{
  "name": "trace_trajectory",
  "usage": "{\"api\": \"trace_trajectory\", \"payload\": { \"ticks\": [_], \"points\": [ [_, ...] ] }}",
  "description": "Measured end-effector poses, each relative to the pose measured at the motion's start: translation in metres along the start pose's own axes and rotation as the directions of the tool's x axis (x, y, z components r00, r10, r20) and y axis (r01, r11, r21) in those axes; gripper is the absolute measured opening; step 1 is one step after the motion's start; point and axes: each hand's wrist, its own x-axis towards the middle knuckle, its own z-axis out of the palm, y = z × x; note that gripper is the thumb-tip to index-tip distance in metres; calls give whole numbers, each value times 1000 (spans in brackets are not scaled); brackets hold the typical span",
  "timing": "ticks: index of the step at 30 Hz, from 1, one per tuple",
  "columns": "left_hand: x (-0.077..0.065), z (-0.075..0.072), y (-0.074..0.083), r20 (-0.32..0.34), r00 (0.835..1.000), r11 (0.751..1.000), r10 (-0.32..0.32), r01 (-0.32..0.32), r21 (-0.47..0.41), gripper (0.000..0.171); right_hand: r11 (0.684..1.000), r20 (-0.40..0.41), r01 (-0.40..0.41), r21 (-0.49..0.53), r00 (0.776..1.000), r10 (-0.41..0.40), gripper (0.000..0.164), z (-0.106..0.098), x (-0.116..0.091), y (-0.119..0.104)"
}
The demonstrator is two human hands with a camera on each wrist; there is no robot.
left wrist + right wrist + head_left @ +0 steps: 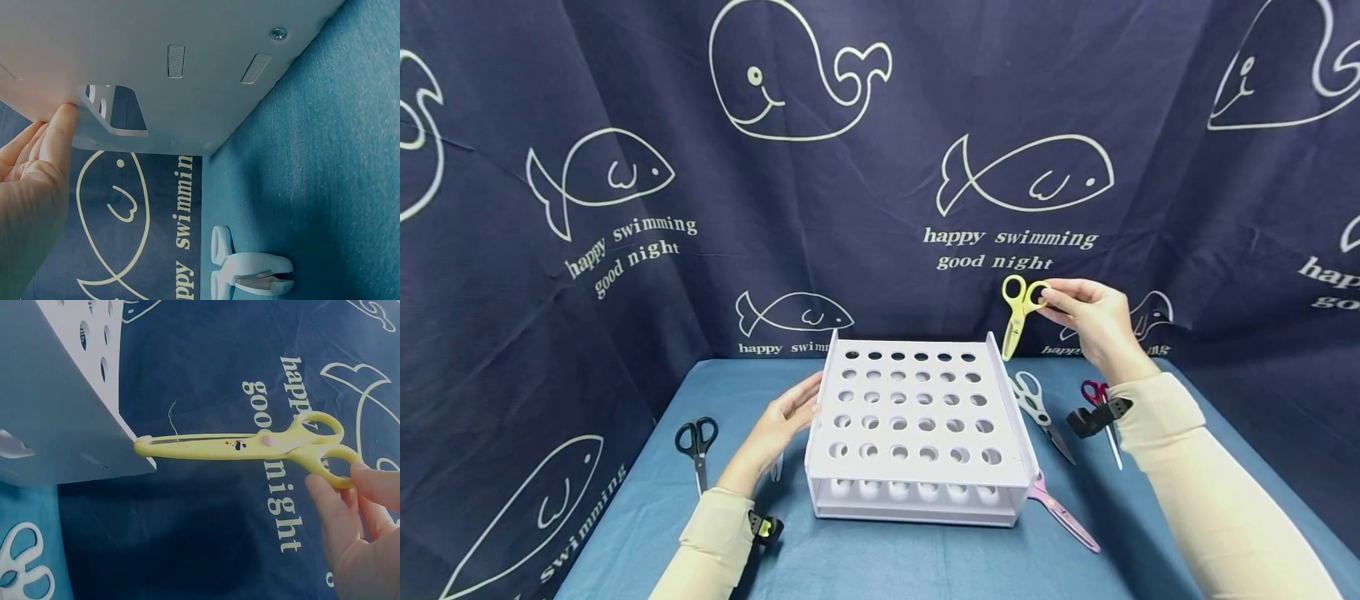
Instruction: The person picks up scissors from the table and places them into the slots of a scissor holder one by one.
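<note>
We saw a right hand [1093, 321] pinching yellow scissors [1017, 313] by one finger loop, tip down beside a white rack's [912, 411] far right corner; whether the tip touched, we could not tell. The left hand [784, 421] rested extended fingers against the rack's left side, gripping nothing. We judged that the one-loop pinch could let the scissors swing or slip, and too firm a left push might shift the rack. We noted smooth panels, round holes, blunt-tipped blades and matte blue cloth [850, 560] below.
</note>
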Motion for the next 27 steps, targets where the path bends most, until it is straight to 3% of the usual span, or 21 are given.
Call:
{"api": "trace_trajectory", "payload": {
  "ticks": [12, 27],
  "points": [
    [-1, 0, 1, -7, 1000, 1000, -10, 10, 17, 58, 1000, 6, 4, -10, 1000, -4, 14, 12, 5, 8],
    [0, 1, 1, -9, 1000, 1000, -5, 6, 6, 57, 998, -17, -46, -33, 999, 46, 15, 20, 17, 22]
  ]
}}
